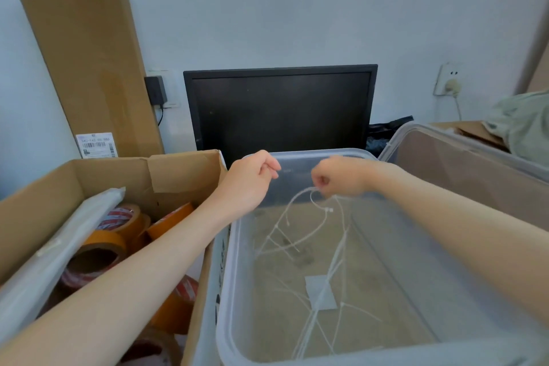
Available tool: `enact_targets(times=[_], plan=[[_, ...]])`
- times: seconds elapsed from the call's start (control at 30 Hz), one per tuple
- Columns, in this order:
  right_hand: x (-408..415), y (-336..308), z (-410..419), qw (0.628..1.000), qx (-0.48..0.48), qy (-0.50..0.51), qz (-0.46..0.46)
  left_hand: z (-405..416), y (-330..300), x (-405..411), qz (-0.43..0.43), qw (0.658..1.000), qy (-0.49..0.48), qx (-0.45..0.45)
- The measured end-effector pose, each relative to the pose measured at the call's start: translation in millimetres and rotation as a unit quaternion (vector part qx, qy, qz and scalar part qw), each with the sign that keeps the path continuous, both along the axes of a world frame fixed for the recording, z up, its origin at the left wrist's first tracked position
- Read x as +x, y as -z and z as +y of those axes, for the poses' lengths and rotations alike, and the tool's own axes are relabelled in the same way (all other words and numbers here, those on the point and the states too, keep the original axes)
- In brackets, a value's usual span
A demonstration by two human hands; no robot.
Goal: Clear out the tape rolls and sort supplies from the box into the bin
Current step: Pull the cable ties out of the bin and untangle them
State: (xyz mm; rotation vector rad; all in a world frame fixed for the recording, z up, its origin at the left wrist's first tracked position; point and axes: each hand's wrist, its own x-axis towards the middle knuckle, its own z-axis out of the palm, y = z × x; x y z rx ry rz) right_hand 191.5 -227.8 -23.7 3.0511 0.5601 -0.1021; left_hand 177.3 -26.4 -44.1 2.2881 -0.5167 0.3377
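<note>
- Progress: early. Clear plastic bin (225,291) holds only white zip ties (312,235) and a pale flat label on its floor; no tape in it yet.
- Cardboard box (38,211), touching the bin's left wall, has the orange tape rolls (104,246) plus a long wrapped white pack (59,246) inside; all left to sort.
- Right hand (338,177), over the bin's far edge, pinching the zip tie bundle's top; ties dangle to the floor.
- Left hand (252,181) beside it, fingers loosely curled, seemingly holding nothing.

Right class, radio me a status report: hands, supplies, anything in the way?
Right hand pinching white cable ties over clear bin. Left hand loosely curled, empty, above bin's far-left corner. Tape rolls in cardboard box. Nothing blocking.
</note>
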Motion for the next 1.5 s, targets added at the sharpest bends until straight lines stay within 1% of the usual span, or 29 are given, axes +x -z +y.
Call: enact_targets(times=[0.07, 0.1, 0.17, 0.2, 0.27, 0.33, 0.43, 0.57, 0.67, 0.7, 0.73, 0.77, 0.83, 0.87, 0.9, 0.93, 1.0, 1.07, 1.13, 1.2, 1.27, 1.4, 1.5], plan=[[-3.2, -7.0, -10.9, 0.993, 0.115, 0.016, -0.019, -0.4, -1.6, -0.1, 0.008, 1.0, 0.003, 0.002], [-5.7, -8.9, -15.0, 0.982, 0.187, 0.023, -0.023, -0.6, -2.4, -0.3, 0.013, 1.0, 0.004, 0.004], [-10.8, -11.1, -21.5, 0.945, 0.325, 0.031, -0.025, -2.3, -3.6, -1.0, 0.02, 1.0, 0.007, 0.011], [-13.0, -11.1, -23.6, 0.927, 0.373, 0.038, -0.026, -3.0, -3.6, -1.0, 0.024, 1.0, 0.01, 0.014], [-14.4, -10.6, -24.8, 0.9, 0.43, 0.056, -0.045, -3.7, -4.7, -2.2, 0.042, 0.999, 0.028, 0.009], [-15.0, -10.6, -23.6, 0.881, 0.462, 0.068, -0.071, -4.6, -6.6, -5.1, 0.064, 0.996, 0.055, 0.007], [-16.4, -12.3, -19.3, 0.867, 0.472, 0.098, -0.124, -3.5, -7.5, -9.1, 0.075, 0.993, 0.092, 0.008], [-29.7, -22.5, -15.3, 0.856, 0.46, 0.132, -0.197, 3.0, -5.4, -10.4, 0.054, 0.994, 0.09, -0.026], [-43.8, -24.5, -15.8, 0.857, 0.451, 0.161, -0.188, 4.0, -7.6, -15.6, 0.044, 0.994, 0.088, -0.045], [-47.7, -24.4, -16.1, 0.848, 0.471, 0.17, -0.173, 3.3, -9.4, -17.2, 0.052, 0.994, 0.089, -0.046], [-51.2, -24.6, -16.5, 0.826, 0.513, 0.179, -0.153, 2.8, -10.9, -18.4, 0.058, 0.993, 0.09, -0.043], [-54.1, -26.6, -16.2, 0.788, 0.572, 0.188, -0.127, 2.3, -12.5, -17.7, 0.059, 0.993, 0.092, -0.038], [-61.3, -35.7, -15.3, 0.69, 0.69, 0.205, -0.08, 1.6, -17.3, -16.7, 0.058, 0.994, 0.083, -0.031], [-65.8, -41.1, -14.7, 0.645, 0.73, 0.214, -0.066, 0.8, -20.4, -15.0, 0.058, 0.995, 0.073, -0.04], [-69.8, -44.9, -14.4, 0.615, 0.754, 0.224, -0.06, -0.5, -24.2, -13.8, 0.057, 0.995, 0.056, -0.061], [-72.2, -46.6, -13.8, 0.601, 0.763, 0.23, -0.06, -2.2, -28.2, -12.8, 0.054, 0.994, 0.031, -0.09], [-75.2, -44.6, -9.2, 0.598, 0.766, 0.225, -0.068, -8.1, -36.1, -14.7, 0.052, 0.985, -0.032, -0.163], [-76.7, -38.8, -0.8, 0.603, 0.765, 0.211, -0.079, -15.9, -43.1, -16.7, 0.056, 0.966, -0.082, -0.238], [-78.7, -33.5, 6.1, 0.618, 0.753, 0.205, -0.098, -23.3, -46.4, -20.6, 0.068, 0.946, -0.092, -0.305], [-79.2, -30.6, 6.7, 0.634, 0.736, 0.198, -0.129, -30.4, -44.7, -26.9, 0.069, 0.925, -0.075, -0.366], [-77.7, -26.8, 2.8, 0.642, 0.724, 0.196, -0.161, -37.9, -37.9, -30.7, 0.044, 0.921, -0.074, -0.381], [-74.5, -22.8, -7.3, 0.635, 0.715, 0.214, -0.199, -41.9, -30.3, -34.2, 0.014, 0.924, -0.079, -0.374], [-72.6, -22.7, -15.0, 0.629, 0.708, 0.243, -0.21, -41.6, -25.6, -30.5, -0.003, 0.944, -0.055, -0.325]])
